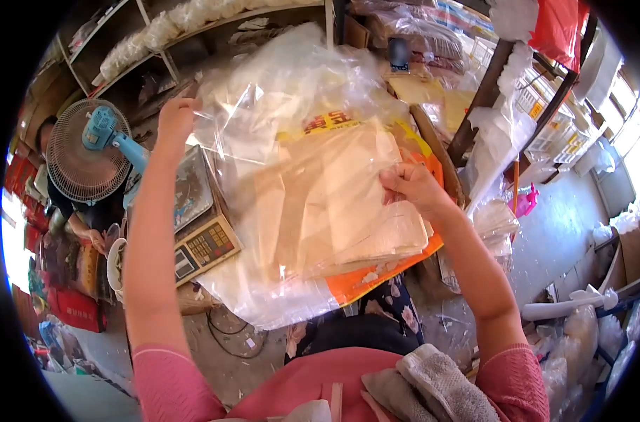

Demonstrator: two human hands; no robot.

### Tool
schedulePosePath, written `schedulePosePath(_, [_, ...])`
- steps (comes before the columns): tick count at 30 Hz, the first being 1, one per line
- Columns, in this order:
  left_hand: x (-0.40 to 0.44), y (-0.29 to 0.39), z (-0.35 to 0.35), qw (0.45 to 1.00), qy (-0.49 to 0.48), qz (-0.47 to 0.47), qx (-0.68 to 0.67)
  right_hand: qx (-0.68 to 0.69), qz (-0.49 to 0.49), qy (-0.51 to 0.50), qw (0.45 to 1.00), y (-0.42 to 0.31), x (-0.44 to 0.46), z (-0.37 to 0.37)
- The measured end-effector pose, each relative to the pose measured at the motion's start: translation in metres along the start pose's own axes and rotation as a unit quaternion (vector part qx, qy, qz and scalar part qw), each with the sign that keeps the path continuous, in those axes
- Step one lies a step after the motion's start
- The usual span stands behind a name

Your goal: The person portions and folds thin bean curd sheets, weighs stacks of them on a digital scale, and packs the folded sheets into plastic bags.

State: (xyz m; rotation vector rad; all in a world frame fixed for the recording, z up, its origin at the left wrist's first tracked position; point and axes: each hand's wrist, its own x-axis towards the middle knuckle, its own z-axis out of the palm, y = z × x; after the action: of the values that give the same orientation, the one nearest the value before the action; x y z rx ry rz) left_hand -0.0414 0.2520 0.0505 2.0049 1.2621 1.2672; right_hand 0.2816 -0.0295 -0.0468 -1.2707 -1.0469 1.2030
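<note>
A large clear plastic bag [264,141] is spread across the work surface, with a stack of flat beige sheets [341,197] seen in or under it; I cannot tell which. My left hand [178,119] is raised at the far left, its fingers closed on the bag's edge. At the right side of the stack, my right hand [413,186] pinches the clear plastic between thumb and fingers. Beneath the stack lies an orange and yellow printed sack [373,281]. A digital scale [206,250] sits left of the bag, partly covered by it.
A blue fan [88,149] stands at the left, with another person's hand [97,240] below it, near a white bucket [116,264]. Shelves [169,67] hold plastic bundles behind. A dark post [485,98] rises at the right. A cable [228,344] lies on the floor.
</note>
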Motion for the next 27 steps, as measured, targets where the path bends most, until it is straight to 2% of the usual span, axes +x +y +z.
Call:
schedulePosePath(1, [-0.009,0.003,0.004,0.988,0.107,0.044,0.102,0.003,0.015,0.019,1.0,0.006,-0.006,0.004])
schedulePosePath(2, [-0.022,0.007,0.012,0.985,0.151,0.071,0.054,0.006,0.027,0.038,0.999,0.012,-0.009,0.007])
schedulePosePath(3, [-0.057,0.039,0.023,0.976,0.195,0.098,0.004,0.024,0.032,0.046,0.998,0.017,-0.012,0.011])
schedulePosePath(5, [-0.131,0.081,0.051,0.987,-0.003,0.152,-0.043,-0.007,0.059,0.032,0.998,0.018,-0.019,0.014])
schedulePosePath(6, [-0.151,0.071,0.073,0.947,-0.145,0.287,-0.025,-0.025,0.069,0.026,0.997,0.016,-0.021,0.015])
schedulePosePath(7, [-0.182,0.09,0.082,0.929,-0.202,0.308,0.03,-0.036,0.045,0.031,0.998,0.018,-0.023,0.018])
schedulePosePath(9, [-0.204,0.074,0.106,0.884,-0.225,0.391,0.127,-0.046,0.045,0.043,0.997,0.019,-0.027,0.021])
schedulePosePath(12, [-0.208,0.051,0.111,0.877,-0.342,0.295,0.163,-0.035,0.049,0.055,0.997,0.022,-0.031,0.019])
schedulePosePath(13, [-0.21,0.047,0.115,0.888,-0.27,0.348,0.132,-0.019,0.054,0.058,0.997,0.023,-0.033,0.017])
schedulePosePath(16, [-0.234,0.066,0.116,0.931,-0.297,0.21,0.026,0.006,0.068,0.083,0.994,0.027,-0.038,0.018])
schedulePosePath(17, [-0.237,0.076,0.115,0.925,-0.27,0.266,0.026,0.012,0.07,0.095,0.993,0.027,-0.037,0.019])
schedulePosePath(20, [-0.243,0.063,0.129,0.905,-0.208,0.354,0.109,0.009,0.062,0.086,0.994,0.027,-0.04,0.019])
schedulePosePath(21, [-0.243,0.059,0.129,0.904,-0.23,0.325,0.159,-0.006,0.067,0.085,0.994,0.023,-0.043,0.019])
schedulePosePath(24, [-0.241,0.044,0.13,0.906,-0.2,0.336,0.164,-0.039,0.067,0.086,0.993,0.015,-0.051,0.018])
schedulePosePath(26, [-0.236,0.043,0.131,0.919,-0.189,0.298,0.175,-0.046,0.05,0.088,0.994,0.018,-0.053,0.01])
schedulePosePath(27, [-0.232,0.042,0.131,0.922,-0.183,0.289,0.181,-0.058,0.017,0.131,0.989,0.021,-0.053,0.003])
